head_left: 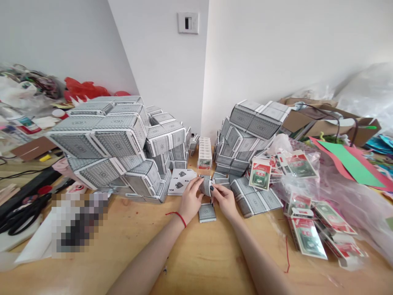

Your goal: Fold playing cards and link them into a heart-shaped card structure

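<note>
Between my two hands is a small piece of grey-backed playing cards (pixel 205 187), pinched at its sides. My left hand (pixel 191 197), with a red string at the wrist, closes on its left edge. On its right edge are the fingers of my right hand (pixel 225 199), which have dark nails. Just below, a folded playing-card block (pixel 207 213) lies on the table. Behind my left hand lie cards with ace of spades faces (pixel 181 180). A group of joined card blocks (pixel 256 198) rests to the right of my right hand.
Tall stacks of card blocks stand at left (pixel 113 135) and right (pixel 245 135). Between them sits a column of card boxes (pixel 204 153). Opened red-and-green card boxes (pixel 307 235) and plastic wrap lie at right. Black scissors (pixel 26 213) are at far left.
</note>
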Demonstrator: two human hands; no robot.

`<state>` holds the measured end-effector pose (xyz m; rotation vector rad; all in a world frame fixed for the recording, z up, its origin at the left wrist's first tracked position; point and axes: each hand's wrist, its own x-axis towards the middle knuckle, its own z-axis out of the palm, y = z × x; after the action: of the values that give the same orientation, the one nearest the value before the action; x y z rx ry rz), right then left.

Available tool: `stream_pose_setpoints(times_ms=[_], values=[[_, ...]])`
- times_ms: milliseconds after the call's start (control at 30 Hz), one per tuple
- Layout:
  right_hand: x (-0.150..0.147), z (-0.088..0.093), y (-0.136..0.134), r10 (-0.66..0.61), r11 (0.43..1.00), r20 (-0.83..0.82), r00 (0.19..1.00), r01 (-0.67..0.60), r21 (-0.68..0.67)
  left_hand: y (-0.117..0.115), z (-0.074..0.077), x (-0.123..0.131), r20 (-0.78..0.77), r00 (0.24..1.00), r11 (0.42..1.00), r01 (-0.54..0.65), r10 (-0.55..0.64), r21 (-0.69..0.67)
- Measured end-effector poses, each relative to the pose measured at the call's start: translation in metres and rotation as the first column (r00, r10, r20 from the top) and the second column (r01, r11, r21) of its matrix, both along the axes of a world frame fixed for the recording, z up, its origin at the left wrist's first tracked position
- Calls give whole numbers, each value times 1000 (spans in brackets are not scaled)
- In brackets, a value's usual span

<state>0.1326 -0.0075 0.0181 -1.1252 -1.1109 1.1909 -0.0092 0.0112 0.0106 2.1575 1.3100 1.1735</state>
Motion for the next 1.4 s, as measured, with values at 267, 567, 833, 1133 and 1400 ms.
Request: stream_pose_setpoints(times_ms=[267, 567, 833, 1133, 1400], values=[[1, -3, 1, 14, 1000, 55, 998, -15, 21, 0, -2, 0, 12, 1000, 1000, 11, -11, 22], [-5, -5, -1, -80, 994, 110, 991, 71, 84, 0, -4, 1, 23, 1000, 1000, 21, -21, 23], [-2, -8, -3, -141, 984, 209, 968, 114, 136, 1, -4, -2, -33, 999, 999, 41, -41, 3], [8, -12, 3, -110, 992, 198, 974, 97, 76, 1, -5, -4, -112, 989, 993, 101, -94, 62], [7, -13, 3, -125, 991, 208, 970, 114, 65, 0, -7, -3, -141, 986, 991, 103, -91, 80]])
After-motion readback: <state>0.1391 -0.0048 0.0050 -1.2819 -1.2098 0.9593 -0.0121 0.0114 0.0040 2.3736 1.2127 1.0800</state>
